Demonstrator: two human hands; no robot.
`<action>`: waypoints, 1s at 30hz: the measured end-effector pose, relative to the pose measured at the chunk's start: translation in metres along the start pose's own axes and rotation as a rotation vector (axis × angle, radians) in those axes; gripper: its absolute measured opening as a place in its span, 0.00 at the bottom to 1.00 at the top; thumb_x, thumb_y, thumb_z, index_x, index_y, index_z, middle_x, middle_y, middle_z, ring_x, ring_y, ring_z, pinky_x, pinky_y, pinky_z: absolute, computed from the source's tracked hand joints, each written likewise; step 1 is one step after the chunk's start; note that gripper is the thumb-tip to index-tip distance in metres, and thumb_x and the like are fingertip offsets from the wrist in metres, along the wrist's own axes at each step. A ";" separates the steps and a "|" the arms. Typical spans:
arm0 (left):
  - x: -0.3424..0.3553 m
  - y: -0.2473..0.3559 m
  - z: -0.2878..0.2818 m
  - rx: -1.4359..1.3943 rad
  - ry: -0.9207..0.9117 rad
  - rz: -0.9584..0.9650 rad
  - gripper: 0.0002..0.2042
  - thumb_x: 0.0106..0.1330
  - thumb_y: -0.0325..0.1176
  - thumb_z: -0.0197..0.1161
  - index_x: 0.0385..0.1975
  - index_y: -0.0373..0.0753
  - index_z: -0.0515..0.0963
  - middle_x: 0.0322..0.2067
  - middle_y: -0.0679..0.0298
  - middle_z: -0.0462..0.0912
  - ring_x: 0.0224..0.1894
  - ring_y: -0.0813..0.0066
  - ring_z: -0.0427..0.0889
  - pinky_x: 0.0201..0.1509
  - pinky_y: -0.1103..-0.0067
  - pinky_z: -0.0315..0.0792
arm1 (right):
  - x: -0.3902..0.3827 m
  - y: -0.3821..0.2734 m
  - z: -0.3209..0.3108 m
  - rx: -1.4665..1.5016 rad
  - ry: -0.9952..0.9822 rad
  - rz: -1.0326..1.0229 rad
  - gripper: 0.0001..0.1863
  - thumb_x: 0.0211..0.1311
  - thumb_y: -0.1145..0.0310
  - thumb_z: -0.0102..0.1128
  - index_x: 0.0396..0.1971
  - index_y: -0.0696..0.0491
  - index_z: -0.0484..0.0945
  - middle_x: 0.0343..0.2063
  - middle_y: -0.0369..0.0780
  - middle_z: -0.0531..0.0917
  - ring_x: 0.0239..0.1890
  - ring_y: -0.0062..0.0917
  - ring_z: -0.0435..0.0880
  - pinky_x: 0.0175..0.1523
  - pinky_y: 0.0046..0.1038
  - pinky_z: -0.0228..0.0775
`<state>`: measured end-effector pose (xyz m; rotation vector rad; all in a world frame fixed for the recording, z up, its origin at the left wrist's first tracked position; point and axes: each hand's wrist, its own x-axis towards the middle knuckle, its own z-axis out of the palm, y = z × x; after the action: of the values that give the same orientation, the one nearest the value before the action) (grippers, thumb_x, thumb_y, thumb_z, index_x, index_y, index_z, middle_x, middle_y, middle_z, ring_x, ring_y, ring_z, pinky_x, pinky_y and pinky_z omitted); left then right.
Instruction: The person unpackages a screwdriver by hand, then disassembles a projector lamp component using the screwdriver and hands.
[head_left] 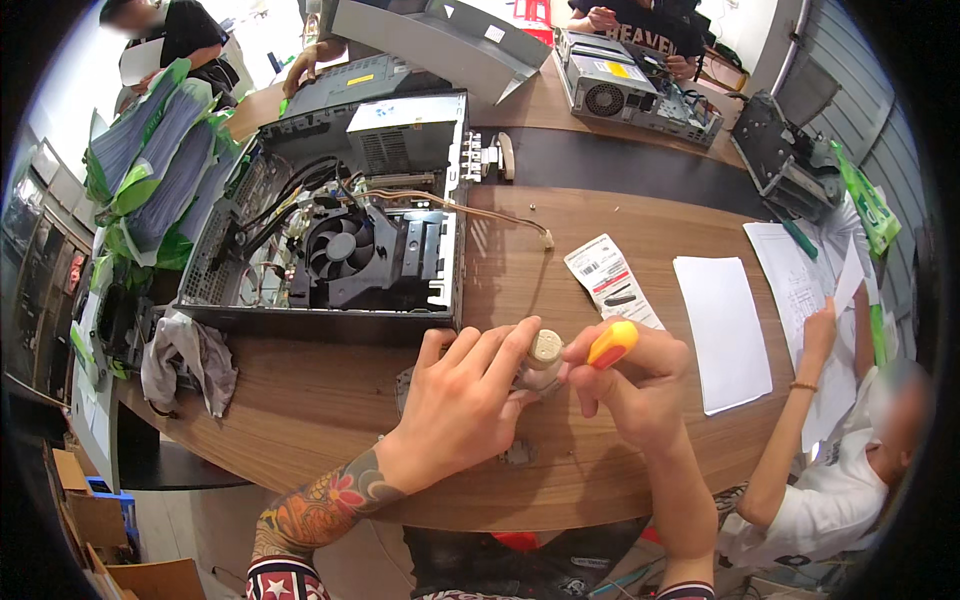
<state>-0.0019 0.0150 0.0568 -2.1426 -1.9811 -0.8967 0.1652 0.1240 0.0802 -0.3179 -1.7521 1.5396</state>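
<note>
Near the front edge of the table, my left hand [465,390] is closed around a small bottle-like piece with a round beige top [545,347]. Its lower part is mostly hidden by my fingers. My right hand [640,385] grips a screwdriver by its yellow and red handle [613,344], close to that round top; where its tip lies I cannot make out. Just beyond my hands stands an opened desktop computer case [320,322], its black cooling fan [340,248] showing. A thin cable with a white connector [547,239] hangs out of it over the table.
A printed label sheet [612,280] and blank white paper [722,335] lie to the right. Green-edged bundles [160,170] and a grey cloth [190,362] are at left. Another opened computer [625,90] stands at the back. A person in white [800,515] handles papers at right.
</note>
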 end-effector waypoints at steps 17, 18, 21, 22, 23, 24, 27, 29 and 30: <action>0.000 -0.002 0.005 0.036 0.058 -0.019 0.39 0.47 0.39 0.79 0.62 0.36 0.71 0.39 0.61 0.83 0.36 0.65 0.79 0.44 0.71 0.63 | 0.001 0.000 -0.013 0.199 0.087 0.108 0.11 0.69 0.77 0.61 0.47 0.66 0.79 0.32 0.41 0.84 0.26 0.19 0.84 0.32 0.19 0.76; -0.001 -0.002 0.004 0.032 0.054 -0.021 0.39 0.47 0.39 0.79 0.62 0.36 0.72 0.39 0.62 0.82 0.36 0.66 0.79 0.44 0.71 0.63 | 0.002 0.000 -0.013 0.255 0.061 0.126 0.12 0.72 0.76 0.58 0.49 0.67 0.78 0.33 0.43 0.84 0.27 0.20 0.84 0.34 0.19 0.77; -0.001 -0.003 0.003 0.023 0.045 -0.027 0.38 0.47 0.38 0.79 0.61 0.36 0.72 0.37 0.63 0.82 0.36 0.66 0.78 0.44 0.71 0.63 | 0.002 -0.003 -0.013 0.175 0.024 0.131 0.12 0.73 0.76 0.55 0.49 0.67 0.79 0.36 0.44 0.83 0.27 0.21 0.85 0.36 0.19 0.77; -0.002 -0.002 0.003 0.018 0.039 -0.029 0.38 0.47 0.37 0.79 0.61 0.36 0.72 0.37 0.63 0.82 0.35 0.67 0.78 0.44 0.71 0.63 | 0.002 -0.003 -0.013 0.174 0.024 0.134 0.12 0.73 0.76 0.55 0.49 0.67 0.79 0.36 0.44 0.83 0.27 0.21 0.85 0.36 0.19 0.77; -0.001 -0.002 0.004 0.016 0.038 -0.032 0.38 0.47 0.37 0.79 0.61 0.36 0.72 0.37 0.63 0.82 0.35 0.67 0.78 0.44 0.71 0.63 | 0.002 -0.003 -0.014 0.068 0.032 0.116 0.11 0.72 0.77 0.55 0.48 0.67 0.80 0.35 0.44 0.84 0.27 0.22 0.85 0.35 0.19 0.76; -0.001 -0.002 0.002 0.013 0.039 -0.025 0.37 0.47 0.37 0.79 0.61 0.36 0.72 0.36 0.63 0.81 0.35 0.67 0.78 0.44 0.71 0.63 | 0.003 -0.003 -0.014 -0.035 0.038 0.095 0.10 0.71 0.78 0.56 0.46 0.67 0.81 0.34 0.43 0.84 0.27 0.22 0.85 0.34 0.19 0.76; -0.001 0.000 -0.001 0.009 0.036 -0.028 0.37 0.47 0.36 0.79 0.60 0.36 0.73 0.36 0.64 0.81 0.35 0.67 0.78 0.44 0.71 0.63 | 0.006 -0.002 -0.010 -0.161 0.066 0.005 0.08 0.67 0.80 0.60 0.42 0.66 0.83 0.33 0.43 0.84 0.26 0.22 0.86 0.32 0.19 0.76; -0.001 0.001 0.001 0.001 0.033 -0.037 0.37 0.46 0.35 0.78 0.60 0.36 0.73 0.36 0.64 0.81 0.36 0.67 0.78 0.44 0.71 0.63 | 0.004 -0.001 -0.006 -0.170 0.077 -0.023 0.07 0.66 0.80 0.62 0.40 0.66 0.83 0.32 0.43 0.85 0.25 0.22 0.86 0.31 0.19 0.75; -0.001 0.001 0.000 0.002 0.032 -0.039 0.37 0.45 0.34 0.78 0.60 0.36 0.73 0.36 0.64 0.81 0.36 0.67 0.78 0.45 0.70 0.63 | 0.003 0.000 -0.004 -0.173 0.088 -0.057 0.06 0.64 0.81 0.63 0.39 0.66 0.84 0.31 0.43 0.85 0.25 0.22 0.87 0.29 0.19 0.75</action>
<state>-0.0007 0.0139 0.0563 -2.0817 -2.0147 -0.9280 0.1655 0.1286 0.0815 -0.4116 -1.8130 1.3178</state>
